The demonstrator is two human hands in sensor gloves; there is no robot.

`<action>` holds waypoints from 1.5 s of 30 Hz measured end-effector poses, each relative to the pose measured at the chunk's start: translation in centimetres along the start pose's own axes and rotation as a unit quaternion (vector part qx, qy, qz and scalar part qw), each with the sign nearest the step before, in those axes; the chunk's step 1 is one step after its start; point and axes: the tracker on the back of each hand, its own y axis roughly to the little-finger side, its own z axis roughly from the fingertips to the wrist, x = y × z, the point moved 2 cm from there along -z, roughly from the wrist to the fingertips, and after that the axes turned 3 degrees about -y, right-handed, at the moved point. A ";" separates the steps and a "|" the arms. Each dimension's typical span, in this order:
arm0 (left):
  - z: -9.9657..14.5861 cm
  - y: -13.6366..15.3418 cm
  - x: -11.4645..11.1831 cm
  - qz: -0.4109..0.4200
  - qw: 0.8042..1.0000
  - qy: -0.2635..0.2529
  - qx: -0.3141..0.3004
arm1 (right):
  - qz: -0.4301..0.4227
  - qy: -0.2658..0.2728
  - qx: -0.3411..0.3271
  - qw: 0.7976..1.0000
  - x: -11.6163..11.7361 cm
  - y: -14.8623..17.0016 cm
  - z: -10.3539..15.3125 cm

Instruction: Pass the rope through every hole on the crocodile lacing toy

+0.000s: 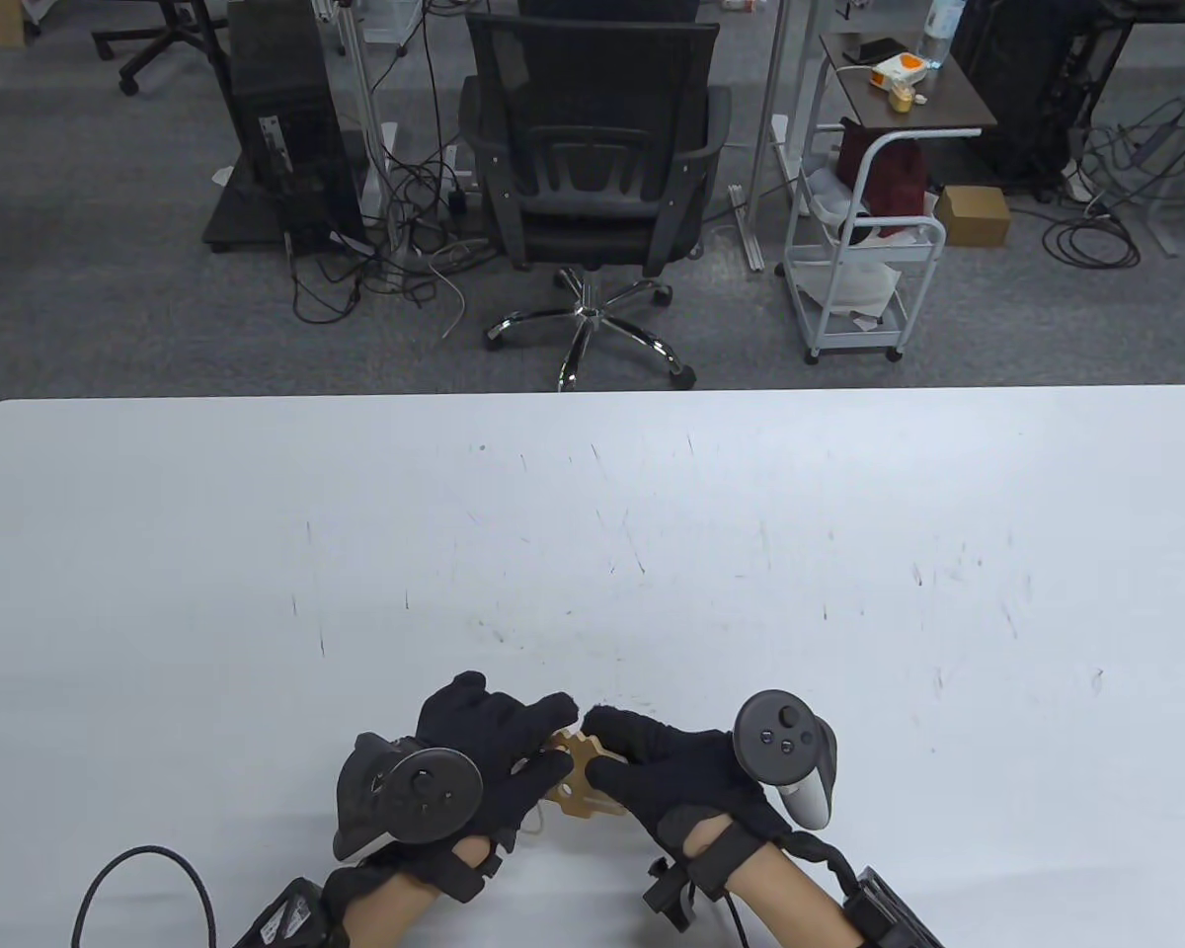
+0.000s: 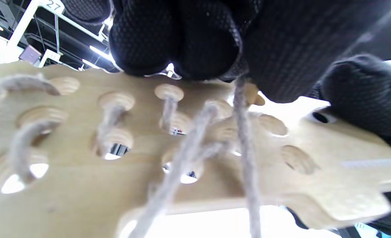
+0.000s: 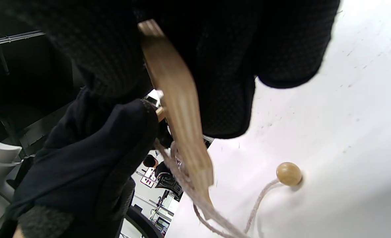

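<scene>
Low in the table view, both gloved hands hold the wooden crocodile toy between them, just above the white table. My right hand grips the board's edge, with its fingers curled round the wood. My left hand meets it from the left and pinches the grey rope close to the board. That rope runs in and out of several holes. Loose rope hangs below the toy and ends in a wooden bead lying on the table.
A black cable loops on the table beside my left forearm. Beyond the table's far edge stand an office chair and a white cart.
</scene>
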 end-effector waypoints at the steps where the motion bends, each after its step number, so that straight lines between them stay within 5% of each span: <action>1: 0.0 0.2 -0.1 0.002 1.000 0.004 0.007 | -0.002 -0.004 -0.004 1.000 0.1 -0.1 0.0; 28: 0.2 4.4 3.1 0.056 0.990 -0.076 0.102 | -0.022 0.079 0.030 0.996 -2.6 1.0 0.4; 45: 0.0 9.4 2.2 0.115 0.973 -0.043 0.198 | -0.085 0.103 0.036 0.990 -4.2 1.5 0.6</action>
